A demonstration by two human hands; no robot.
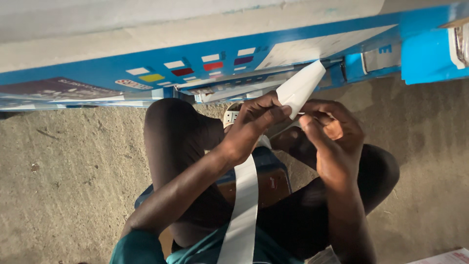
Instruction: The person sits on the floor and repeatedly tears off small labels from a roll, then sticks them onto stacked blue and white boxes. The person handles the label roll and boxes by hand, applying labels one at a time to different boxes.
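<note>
My left hand pinches the upper end of a long white paper strip that runs down over my lap. My right hand holds the same strip from the other side, fingers curled at its folded tip, which points up toward a blue flattened cardboard box. Both hands meet just above my knees. I am seated on a low stool, partly hidden by my legs.
The blue box with coloured patches lies across the top of the view on rough concrete floor. A sandal shows behind my left hand. A white printed sheet sits at the bottom right corner.
</note>
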